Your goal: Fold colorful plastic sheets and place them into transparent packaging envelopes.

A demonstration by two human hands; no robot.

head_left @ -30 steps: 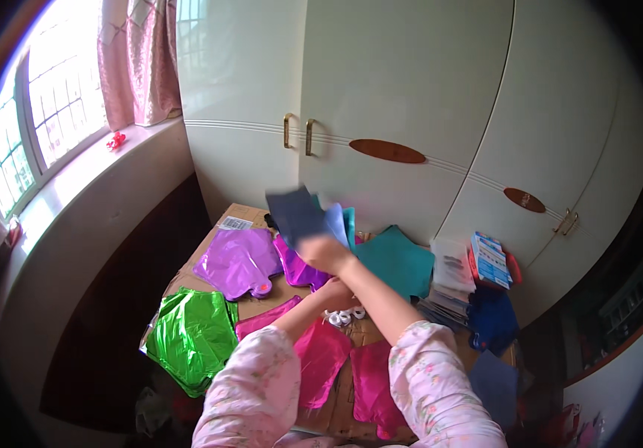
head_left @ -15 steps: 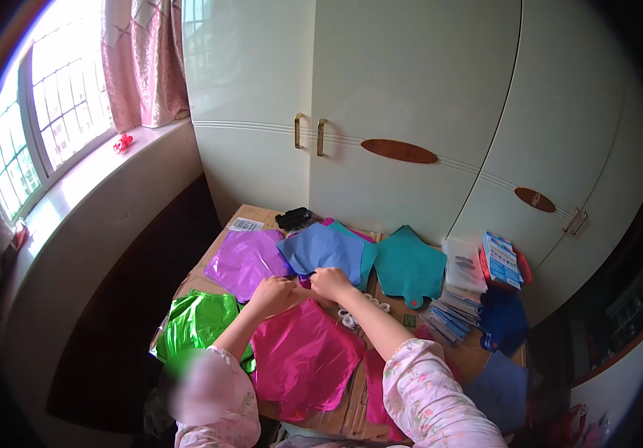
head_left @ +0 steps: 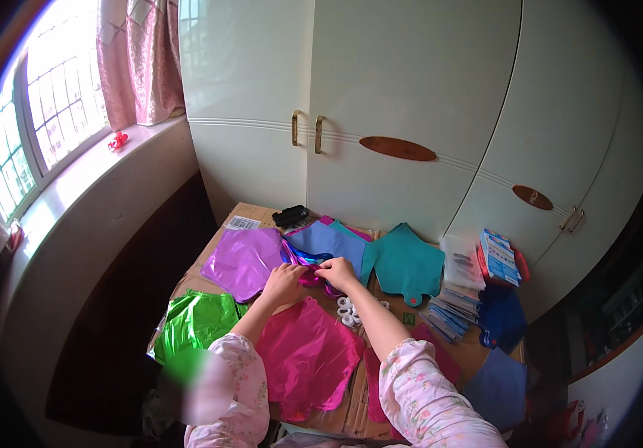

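Near the middle of the cardboard-covered table, my left hand (head_left: 284, 281) and my right hand (head_left: 338, 274) pinch a crumpled magenta foil balloon (head_left: 312, 277) between them. Shiny blue and purple foil (head_left: 299, 252) bunches up just beyond my fingers. A flat, star-shaped pink foil balloon (head_left: 308, 358) lies under my forearms. To the left of it is a bright green one (head_left: 198, 325), with a purple one (head_left: 244, 259) farther back. Behind my hands a blue one (head_left: 329, 240) lies partly covered by the bunched foil. Small white rolls (head_left: 348, 313) cluster beside my right wrist.
A teal foil balloon (head_left: 409, 263) lies at the back right, near stacked packets (head_left: 454, 310) and a red basket (head_left: 522, 263) holding boxes. A black object (head_left: 290, 216) sits at the far edge. White cupboard doors (head_left: 404, 89) rise behind; a window sill (head_left: 105, 160) runs along the left.
The blue balloon's near part has folded back, and shiny blue and purple foil now shows beyond my hands. Magenta foil is now visible between my fingers. My left hand has shifted slightly right and away.
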